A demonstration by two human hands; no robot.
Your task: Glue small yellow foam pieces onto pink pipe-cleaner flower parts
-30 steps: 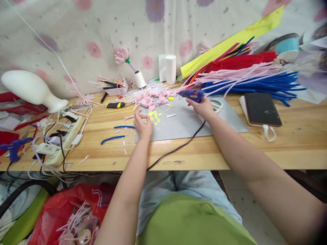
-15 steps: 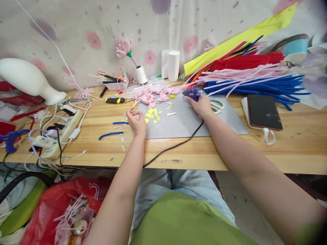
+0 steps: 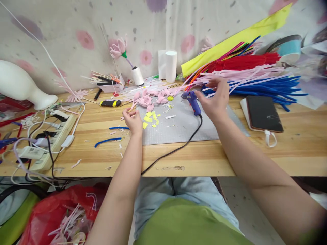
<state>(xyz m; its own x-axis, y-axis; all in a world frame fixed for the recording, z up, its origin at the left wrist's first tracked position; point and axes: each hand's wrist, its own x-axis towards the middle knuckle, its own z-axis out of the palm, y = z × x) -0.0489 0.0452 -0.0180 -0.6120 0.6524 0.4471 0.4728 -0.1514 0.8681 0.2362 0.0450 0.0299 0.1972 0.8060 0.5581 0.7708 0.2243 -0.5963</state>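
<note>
My left hand (image 3: 133, 121) is at the left edge of the grey cutting mat (image 3: 176, 131). Its fingertips are pinched on the near end of a pink pipe-cleaner flower branch (image 3: 145, 101), whose petals and buds reach across the mat's far edge. My right hand (image 3: 216, 100) is raised with thumb and fingers apart, holding nothing. Just left of it, a blue-purple glue gun (image 3: 193, 103) rests on the mat, nozzle to the left, its black cord (image 3: 176, 147) running toward the table's front edge. Small yellow pieces (image 3: 148, 119) and white scraps (image 3: 170, 117) are scattered between the hands.
Blue pipe cleaners (image 3: 270, 89) are heaped at right beside a phone (image 3: 264, 113). A cutter knife (image 3: 110, 103), a spool (image 3: 138, 76) holding a pink flower and a white cylinder (image 3: 171, 66) stand or lie farther back. A power strip (image 3: 55, 143) with tangled cables is at left.
My right hand has let go of the glue gun and lifted away to the right with fingers spread. The glue gun now lies on the mat. My left hand keeps its pinch.
</note>
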